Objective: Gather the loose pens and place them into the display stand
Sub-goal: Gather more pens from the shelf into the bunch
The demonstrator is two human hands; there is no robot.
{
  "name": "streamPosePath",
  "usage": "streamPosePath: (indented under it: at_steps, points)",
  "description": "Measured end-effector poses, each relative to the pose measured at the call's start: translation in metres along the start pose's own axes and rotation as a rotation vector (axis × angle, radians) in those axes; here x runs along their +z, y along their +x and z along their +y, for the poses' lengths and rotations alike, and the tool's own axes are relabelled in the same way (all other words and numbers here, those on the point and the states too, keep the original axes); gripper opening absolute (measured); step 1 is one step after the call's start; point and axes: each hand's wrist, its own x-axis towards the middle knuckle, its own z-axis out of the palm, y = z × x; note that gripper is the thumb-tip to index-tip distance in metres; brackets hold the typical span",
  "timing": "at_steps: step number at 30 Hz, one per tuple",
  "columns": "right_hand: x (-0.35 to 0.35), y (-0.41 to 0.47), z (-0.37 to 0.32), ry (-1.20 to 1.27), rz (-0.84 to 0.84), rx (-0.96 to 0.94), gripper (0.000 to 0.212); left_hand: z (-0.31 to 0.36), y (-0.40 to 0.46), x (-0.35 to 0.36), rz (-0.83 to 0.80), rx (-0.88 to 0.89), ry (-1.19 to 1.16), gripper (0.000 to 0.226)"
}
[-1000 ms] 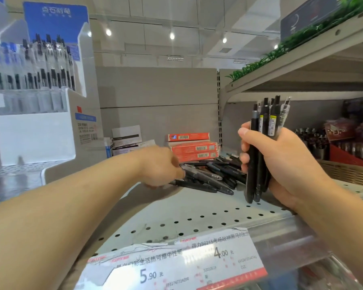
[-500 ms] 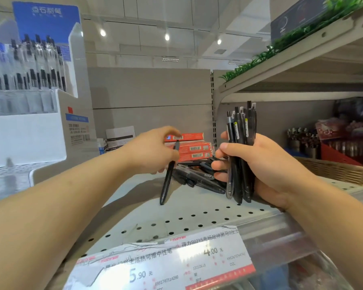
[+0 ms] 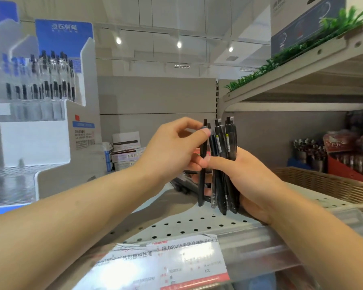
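My right hand (image 3: 249,181) grips a bunch of black pens (image 3: 226,164) upright above the perforated shelf (image 3: 187,225). My left hand (image 3: 172,151) pinches one more black pen (image 3: 202,178) near its top and holds it upright against the left side of the bunch, touching my right thumb. A few loose black pens (image 3: 182,184) lie on the shelf behind my hands, mostly hidden. The white and blue display stand (image 3: 50,126) with several pens standing in it is at the far left.
Small white boxes (image 3: 125,149) are stacked at the back of the shelf beside the stand. A wicker basket (image 3: 327,183) sits to the right, with red packaged goods (image 3: 340,143) behind it. A price label strip (image 3: 166,266) runs along the front edge. Another shelf hangs overhead at the right.
My left hand lifted one pen off the shelf pile and carried it right and up against the bunch in my right hand. The camera turned slightly, bringing the stand more into view.
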Motion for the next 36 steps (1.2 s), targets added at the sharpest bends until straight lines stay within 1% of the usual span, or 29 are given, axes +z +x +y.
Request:
streamPosePath:
  at_steps: [2, 4, 6, 9, 11, 12, 14, 16, 18, 20, 21, 23, 24, 26, 29, 33, 36]
  points:
    - [0.001, -0.002, -0.001, -0.013, -0.026, -0.029, 0.034, 0.001, -0.001, 0.002, -0.019, -0.035, -0.045, 0.015]
    - [0.000, -0.001, 0.001, -0.042, -0.017, -0.051, 0.043, 0.003, -0.002, 0.002, -0.062, -0.066, -0.099, 0.019]
    - [-0.001, 0.001, 0.004, -0.062, -0.002, -0.038, 0.046, 0.003, -0.002, -0.002, -0.091, -0.066, -0.094, 0.024]
    - [-0.002, 0.007, 0.003, -0.015, -0.011, 0.027, 0.038, 0.001, 0.000, -0.009, -0.058, -0.041, 0.039, 0.023]
    - [-0.008, 0.011, 0.001, -0.027, -0.029, 0.044, 0.032, -0.004, 0.003, -0.013, -0.030, -0.054, 0.122, 0.024]
    - [-0.014, 0.013, -0.001, -0.052, -0.037, 0.038, 0.030, -0.007, 0.005, -0.012, -0.037, -0.061, 0.152, 0.025]
    - [-0.031, 0.013, -0.008, -0.119, -0.042, 0.003, 0.020, -0.014, 0.005, -0.008, -0.106, -0.060, 0.230, 0.025]
    - [-0.058, 0.015, -0.018, -0.238, -0.018, -0.042, 0.009, -0.021, 0.005, 0.000, -0.222, -0.043, 0.302, 0.026]
    - [-0.092, 0.020, -0.027, -0.396, 0.019, -0.085, 0.013, -0.028, 0.005, 0.008, -0.323, -0.033, 0.443, 0.032]
    - [-0.127, 0.026, -0.033, -0.594, 0.036, -0.108, 0.016, -0.033, 0.008, 0.017, -0.374, -0.001, 0.660, 0.037]
    - [-0.144, 0.030, -0.034, -0.689, 0.034, -0.102, 0.018, -0.034, 0.010, 0.022, -0.391, 0.016, 0.733, 0.035]
    - [-0.178, 0.036, -0.032, -0.832, 0.022, -0.051, 0.017, -0.033, 0.018, 0.034, -0.425, 0.036, 0.793, 0.026]
    - [-0.193, 0.039, -0.030, -0.888, 0.013, -0.012, 0.015, -0.032, 0.023, 0.042, -0.440, 0.037, 0.813, 0.026]
    - [-0.219, 0.045, -0.023, -1.007, -0.012, 0.072, 0.012, -0.028, 0.037, 0.063, -0.468, 0.053, 0.852, 0.034]
    - [-0.249, 0.054, -0.008, -1.188, -0.060, 0.164, 0.019, -0.023, 0.064, 0.107, -0.554, 0.092, 0.929, 0.048]
    - [-0.279, 0.061, 0.014, -1.450, -0.225, 0.315, 0.035, -0.028, 0.099, 0.170, -0.704, 0.077, 1.087, 0.056]
    - [-0.295, 0.066, 0.032, -1.538, -0.352, 0.431, 0.032, -0.041, 0.118, 0.207, -0.789, -0.009, 1.165, 0.059]
